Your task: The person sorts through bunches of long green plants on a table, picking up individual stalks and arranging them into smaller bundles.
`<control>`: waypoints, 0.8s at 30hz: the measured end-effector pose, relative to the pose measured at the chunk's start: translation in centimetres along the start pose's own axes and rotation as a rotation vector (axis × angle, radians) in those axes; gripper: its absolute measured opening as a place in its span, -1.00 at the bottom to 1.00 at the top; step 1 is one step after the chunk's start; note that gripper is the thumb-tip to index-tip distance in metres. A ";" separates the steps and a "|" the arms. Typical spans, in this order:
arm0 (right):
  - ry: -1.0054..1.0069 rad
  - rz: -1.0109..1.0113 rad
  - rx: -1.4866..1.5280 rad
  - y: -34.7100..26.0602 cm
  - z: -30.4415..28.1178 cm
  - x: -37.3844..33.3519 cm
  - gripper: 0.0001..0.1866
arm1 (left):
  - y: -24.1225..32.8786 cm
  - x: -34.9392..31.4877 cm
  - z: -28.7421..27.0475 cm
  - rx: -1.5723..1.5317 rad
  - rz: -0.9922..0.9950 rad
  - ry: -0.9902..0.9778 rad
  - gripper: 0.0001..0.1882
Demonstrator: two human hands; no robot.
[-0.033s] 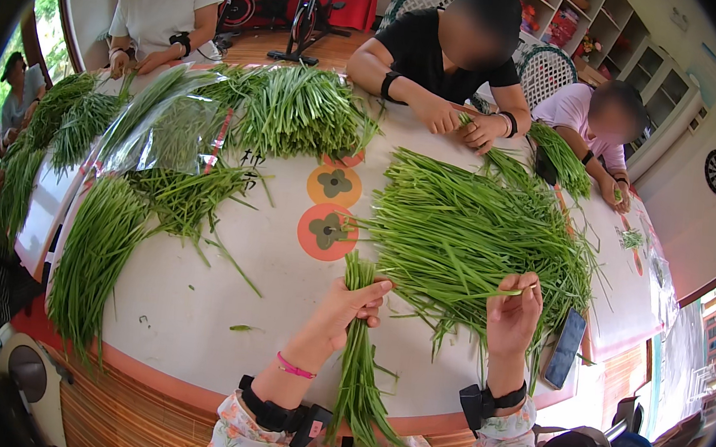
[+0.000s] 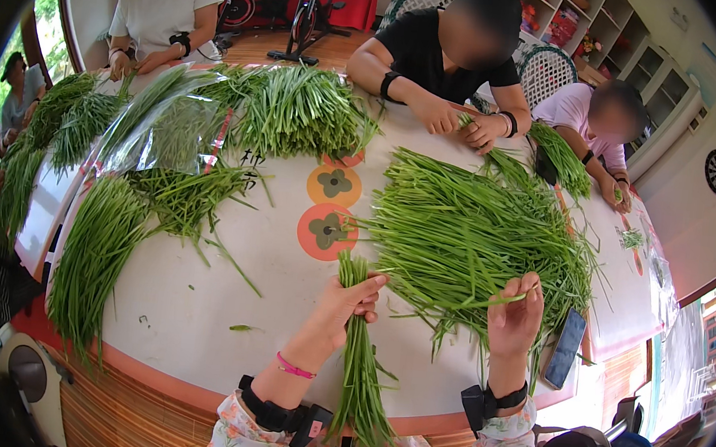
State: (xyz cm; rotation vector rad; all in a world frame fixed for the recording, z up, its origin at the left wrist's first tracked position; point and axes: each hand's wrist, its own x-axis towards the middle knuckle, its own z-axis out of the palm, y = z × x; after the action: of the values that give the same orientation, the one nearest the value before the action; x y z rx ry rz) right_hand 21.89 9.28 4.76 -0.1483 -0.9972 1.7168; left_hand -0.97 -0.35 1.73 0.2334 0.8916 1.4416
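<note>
My left hand (image 2: 344, 304) grips a bundle of long green stalks (image 2: 356, 353) near its top; the bundle hangs down over the table's front edge toward me. My right hand (image 2: 515, 314) pinches a single green stalk (image 2: 493, 301) at the near edge of a big loose heap of the same stalks (image 2: 469, 230) spread across the middle right of the white round table (image 2: 222, 297). Both wrists wear black straps, the left one a pink band too.
More green bundles lie at the left (image 2: 92, 258), and a clear plastic bag of stalks (image 2: 160, 131) at the far left. A dark phone (image 2: 566, 349) lies by my right hand. Three other people sit at the far side, sorting stalks.
</note>
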 end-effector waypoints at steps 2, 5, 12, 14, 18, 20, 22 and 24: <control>-0.131 0.107 0.152 -0.1 0.2 0.1 -0.83 | -0.2 0.3 -0.5 -0.144 0.078 0.106 -0.85; -0.288 0.202 -0.039 0.7 0.3 -0.5 -0.81 | 0.1 0.3 -0.4 -0.176 0.100 0.054 -0.83; -0.383 0.177 -0.909 3.5 2.9 -1.6 -0.87 | -0.6 -1.2 1.9 0.290 0.002 -0.364 -0.67; -0.334 0.094 -1.033 4.2 2.8 -1.8 -0.83 | -0.9 -1.0 1.8 0.318 0.016 -0.316 -0.67; -0.318 -0.056 -1.162 4.7 3.2 -1.7 -0.77 | -1.0 -1.0 1.6 0.414 -0.018 -0.309 -0.70; -0.350 -0.037 -1.181 4.5 3.6 -1.6 -0.74 | -1.2 -0.8 1.2 0.359 -0.019 -0.304 -0.72; -0.320 -0.011 -1.244 4.8 3.7 -1.3 -0.75 | -1.2 -0.5 0.5 0.271 -0.038 -0.240 -0.73; -0.214 0.015 -1.368 4.7 3.4 -1.1 -0.80 | -0.8 -0.1 0.1 0.149 -0.077 -0.140 -0.75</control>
State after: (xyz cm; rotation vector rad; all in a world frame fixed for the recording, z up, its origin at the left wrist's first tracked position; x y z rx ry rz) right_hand 17.02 6.27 3.37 -0.8425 -2.1757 0.7885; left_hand -0.26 -0.54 1.29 0.4026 0.8844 1.2732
